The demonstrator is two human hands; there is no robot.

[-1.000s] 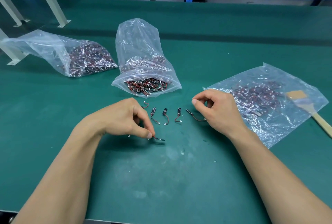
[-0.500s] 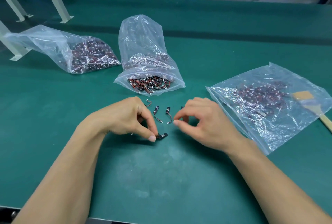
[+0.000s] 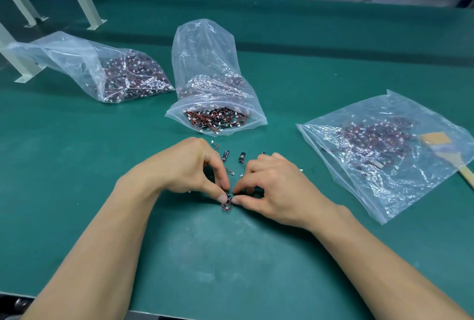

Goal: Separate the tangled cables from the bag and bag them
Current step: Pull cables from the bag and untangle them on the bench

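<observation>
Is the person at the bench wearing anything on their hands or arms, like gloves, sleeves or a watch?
No. The left hand and right hand are bare, without gloves, and no ring shows. The left forearm and right forearm are bare too, right to the picture's lower edge: no sleeve, watch or wristband is in view.

Glossy, crinkled clear plastic bags on a matt green mat; wooden-handled brush.
</observation>
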